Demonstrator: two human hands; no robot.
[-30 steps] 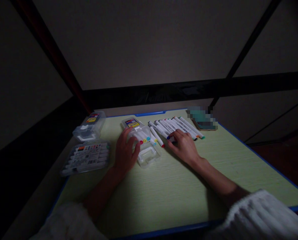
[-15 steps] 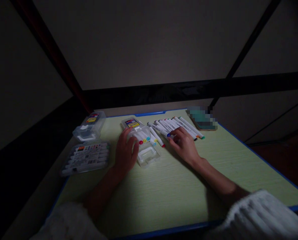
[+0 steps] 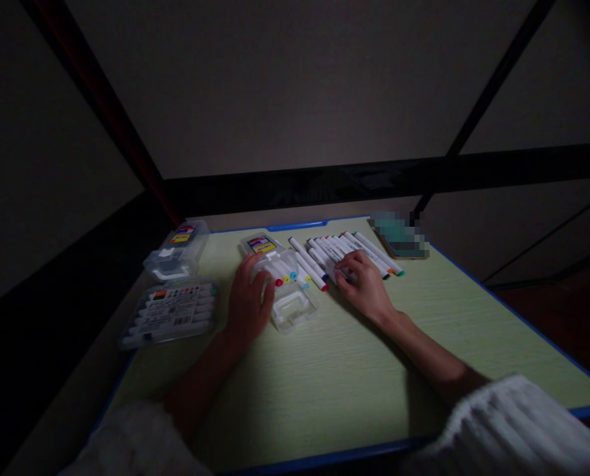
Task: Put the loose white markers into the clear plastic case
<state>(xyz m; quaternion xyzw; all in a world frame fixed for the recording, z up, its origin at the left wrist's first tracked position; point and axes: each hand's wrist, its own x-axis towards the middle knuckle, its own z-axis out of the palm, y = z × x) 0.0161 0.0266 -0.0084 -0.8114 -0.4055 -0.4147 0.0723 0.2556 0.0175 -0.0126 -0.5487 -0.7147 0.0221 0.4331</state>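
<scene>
A small clear plastic marker case (image 3: 248, 244) lies open, with several white markers (image 3: 281, 270) inside showing red, yellow and blue ends. My left hand (image 3: 248, 297) curls around its left side, fingers on the lid edge and thumb near the red end. The case's clear flap with a handle (image 3: 295, 307) is folded down towards me. My right hand (image 3: 367, 284) has its fingertips closed on the near end of a white marker (image 3: 327, 261), partly hidden by the fingers. Left of it lie a blue-ended marker (image 3: 307, 258) and a red-ended marker (image 3: 314, 276).
A row of white markers (image 3: 368, 248) continues behind my right hand. A phone-like flat object (image 3: 401, 238), partly pixelated, lies at the back right. At left are a clear case (image 3: 190, 248) and a filled marker case (image 3: 170, 314). The table has a blue edge (image 3: 354, 456).
The blue-ended marker has left my right fingers and now lies straight beside the red-ended one. My right fingertips have shifted onto a neighbouring marker. My left hand has stayed put.
</scene>
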